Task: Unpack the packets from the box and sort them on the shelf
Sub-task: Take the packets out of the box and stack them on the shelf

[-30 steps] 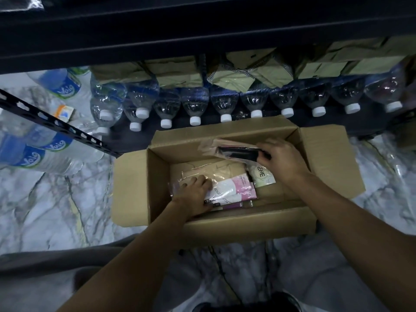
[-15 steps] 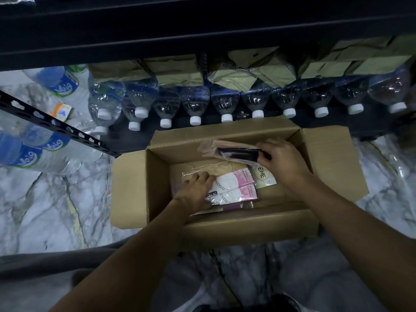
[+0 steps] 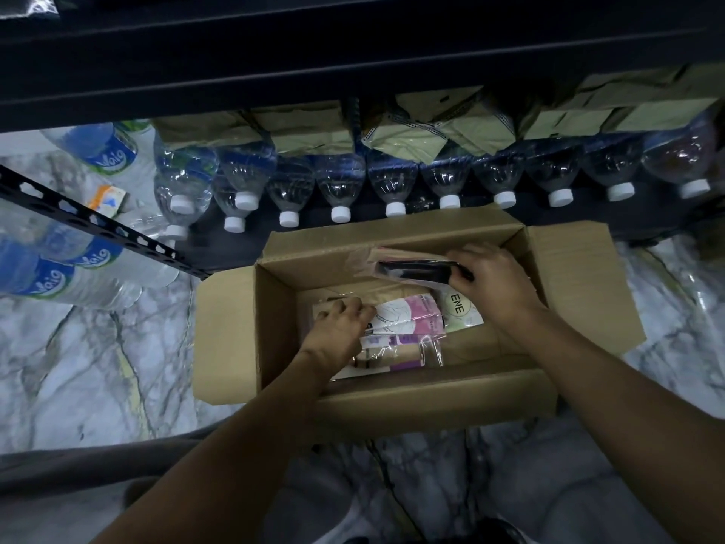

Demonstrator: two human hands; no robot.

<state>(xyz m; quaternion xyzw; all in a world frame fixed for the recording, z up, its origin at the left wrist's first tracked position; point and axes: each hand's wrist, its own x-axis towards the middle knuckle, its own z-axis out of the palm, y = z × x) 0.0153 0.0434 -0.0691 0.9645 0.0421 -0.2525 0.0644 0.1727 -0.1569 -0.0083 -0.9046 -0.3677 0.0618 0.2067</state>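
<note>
The open box (image 3: 431, 394) sits on the marble floor (image 3: 78, 367), just near of the shelf (image 3: 353, 53). The left grip (image 3: 339, 331) reaches down inside the box at its left, fingers curled on the left end of a pink packet (image 3: 412, 316) lying there among other packets. The right grip (image 3: 494, 282) is closed on a dark packet (image 3: 412, 268) in clear wrap, held at the box's far right, level with the rim. Below it lies a pale packet marked ENE (image 3: 461, 310). Bottles (image 3: 339, 182) lie in a row on the shelf, caps facing near, with brown parcels (image 3: 310, 127) behind them.
</note>
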